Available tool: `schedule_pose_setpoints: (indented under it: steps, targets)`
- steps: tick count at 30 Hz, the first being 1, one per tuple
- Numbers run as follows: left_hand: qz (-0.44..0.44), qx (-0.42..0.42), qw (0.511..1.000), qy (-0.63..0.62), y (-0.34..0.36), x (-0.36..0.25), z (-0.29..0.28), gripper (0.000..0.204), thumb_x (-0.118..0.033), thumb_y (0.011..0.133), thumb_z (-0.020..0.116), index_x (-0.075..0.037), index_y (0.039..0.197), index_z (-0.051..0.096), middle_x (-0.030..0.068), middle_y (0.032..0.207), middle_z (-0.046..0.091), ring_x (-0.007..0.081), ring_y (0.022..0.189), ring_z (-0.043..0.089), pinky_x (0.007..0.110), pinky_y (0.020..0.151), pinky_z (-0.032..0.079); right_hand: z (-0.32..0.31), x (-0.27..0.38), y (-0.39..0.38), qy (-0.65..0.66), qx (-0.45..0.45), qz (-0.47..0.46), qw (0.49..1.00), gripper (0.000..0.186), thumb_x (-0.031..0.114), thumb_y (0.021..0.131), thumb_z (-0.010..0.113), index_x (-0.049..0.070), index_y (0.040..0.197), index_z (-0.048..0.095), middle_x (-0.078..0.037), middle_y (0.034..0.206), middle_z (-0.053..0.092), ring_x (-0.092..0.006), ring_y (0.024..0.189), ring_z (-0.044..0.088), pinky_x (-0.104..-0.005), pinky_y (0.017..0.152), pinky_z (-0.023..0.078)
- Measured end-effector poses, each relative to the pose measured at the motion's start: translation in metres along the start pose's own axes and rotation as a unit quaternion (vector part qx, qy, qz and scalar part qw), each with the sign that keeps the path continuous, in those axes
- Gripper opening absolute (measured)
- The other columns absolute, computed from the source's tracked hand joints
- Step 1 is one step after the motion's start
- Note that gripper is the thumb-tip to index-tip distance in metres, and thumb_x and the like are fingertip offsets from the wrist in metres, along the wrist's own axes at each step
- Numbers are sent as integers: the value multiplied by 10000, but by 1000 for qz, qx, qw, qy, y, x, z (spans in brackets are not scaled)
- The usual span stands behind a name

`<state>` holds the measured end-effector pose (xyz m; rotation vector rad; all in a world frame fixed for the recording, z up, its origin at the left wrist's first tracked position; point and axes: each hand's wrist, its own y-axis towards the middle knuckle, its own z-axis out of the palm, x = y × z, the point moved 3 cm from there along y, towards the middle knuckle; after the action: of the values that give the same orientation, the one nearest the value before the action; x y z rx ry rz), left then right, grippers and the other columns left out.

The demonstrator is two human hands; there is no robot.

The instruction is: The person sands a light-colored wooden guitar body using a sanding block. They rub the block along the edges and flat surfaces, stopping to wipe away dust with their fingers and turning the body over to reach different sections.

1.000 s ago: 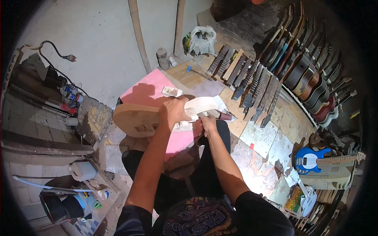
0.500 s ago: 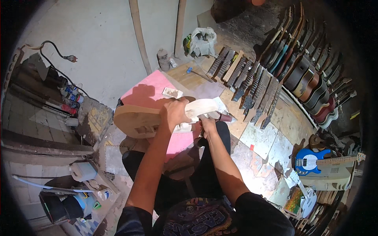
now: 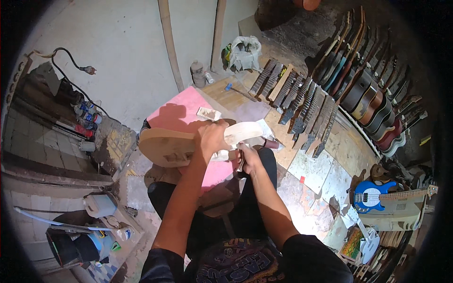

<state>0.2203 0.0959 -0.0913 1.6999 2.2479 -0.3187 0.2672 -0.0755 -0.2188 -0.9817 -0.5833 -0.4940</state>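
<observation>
An unfinished pale wooden guitar body point(image 3: 160, 146) rests tilted across my lap, over a pink sheet. My left hand point(image 3: 211, 137) is closed around its middle, fingers over the top edge. Close to the body's right horn point(image 3: 245, 132), my right hand point(image 3: 251, 159) is closed on a thin brownish strip point(image 3: 241, 162), perhaps sandpaper; its kind is not clear. Part of the body is hidden behind my hands and left forearm.
The pink sheet point(image 3: 181, 106) carries a small white block point(image 3: 208, 113). A dark red cylinder point(image 3: 270, 144) lies right of the body. Beyond are a blue-headed hammer point(image 3: 239, 91), several guitar necks point(image 3: 292, 92) and a row of guitars point(image 3: 368, 101). A blue bass point(image 3: 370, 195) lies at right.
My right hand has drawn slightly down and back from the horn, so the strip shows more. My left hand keeps its hold on the guitar body. The whole view has shifted slightly.
</observation>
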Motion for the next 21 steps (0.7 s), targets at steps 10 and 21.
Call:
schedule_pose_setpoints:
  steps: [10, 21]
  targets:
    - [-5, -7, 1000, -7, -4, -1, -1, 673, -370, 515, 953, -173, 1123, 742, 165, 913, 773, 396, 898, 751, 537, 779, 570, 12, 16, -37, -169, -83, -169, 967, 263, 210, 958, 727, 5, 1112, 665, -92, 916, 687, -170, 807, 654, -345, 734, 532]
    - [5, 7, 1000, -11, -6, -8, -5, 642, -370, 543, 945, -147, 1107, 736, 182, 894, 767, 418, 876, 747, 552, 775, 576, 8, 7, 11, -212, -114, -257, 936, 426, 121, 949, 714, -56, 1326, 621, -128, 1154, 720, -189, 980, 675, -321, 809, 541]
